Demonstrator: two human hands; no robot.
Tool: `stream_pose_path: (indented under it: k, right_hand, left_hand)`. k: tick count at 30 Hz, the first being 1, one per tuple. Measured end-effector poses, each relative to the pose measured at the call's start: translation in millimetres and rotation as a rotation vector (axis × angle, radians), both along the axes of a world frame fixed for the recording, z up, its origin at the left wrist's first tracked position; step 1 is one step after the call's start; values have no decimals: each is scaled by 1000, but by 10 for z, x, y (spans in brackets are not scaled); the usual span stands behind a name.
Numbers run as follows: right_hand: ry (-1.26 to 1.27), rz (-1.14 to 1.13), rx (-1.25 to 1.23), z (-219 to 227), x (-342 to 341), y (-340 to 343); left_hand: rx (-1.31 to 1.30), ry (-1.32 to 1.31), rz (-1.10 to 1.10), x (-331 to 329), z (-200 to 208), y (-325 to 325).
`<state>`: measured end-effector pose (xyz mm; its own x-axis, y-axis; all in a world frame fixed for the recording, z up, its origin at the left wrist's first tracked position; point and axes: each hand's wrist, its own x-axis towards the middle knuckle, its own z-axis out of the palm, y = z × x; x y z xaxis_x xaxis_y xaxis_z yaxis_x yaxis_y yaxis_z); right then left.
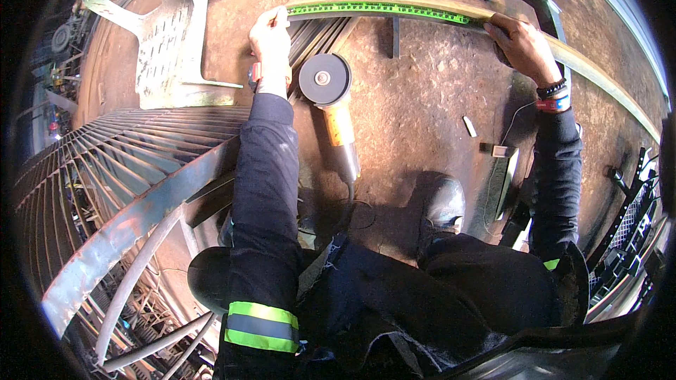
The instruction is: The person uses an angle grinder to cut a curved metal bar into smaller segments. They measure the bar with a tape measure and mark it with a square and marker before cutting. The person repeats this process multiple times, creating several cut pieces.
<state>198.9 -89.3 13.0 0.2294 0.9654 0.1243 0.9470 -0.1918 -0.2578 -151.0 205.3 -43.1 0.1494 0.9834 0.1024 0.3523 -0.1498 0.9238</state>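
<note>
Brown, stained workshop floor [408, 112], with yellow angle grinder [339, 123] resting on it and pale plastic chair [169, 42] to the left. Along 1 long metal bar [595, 76], across the top of the view: green measuring tape [380, 8], drawn out lengthwise. Left hand [271, 41] with narrow grip, pinching the tape's left end; right hand [522, 48] with grip closed around the other end, cannot tell whether also on the bar. Judged light, thin and springy, apt to twist or slip; best held flat at both ends against the stiffer bar.
</note>
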Motion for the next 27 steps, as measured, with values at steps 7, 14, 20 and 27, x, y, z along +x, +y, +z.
stream_pose_path:
  k: [7, 14, 20, 27]
  right_hand:
    - [111, -98, -36, -102, -128, -68]
    - [-147, -177, 206, -364, -23, -72]
    - [-191, -457, 184, -440, 600, -681]
    - [-89, -837, 129, -375, 493, -775]
  left_hand:
    - [80, 47, -72, -99, -157, 188]
    - [643, 605, 59, -65, -84, 78]
    - [803, 522, -614, 1018, 215, -1570]
    - [794, 542, -921, 2262, -185, -2580]
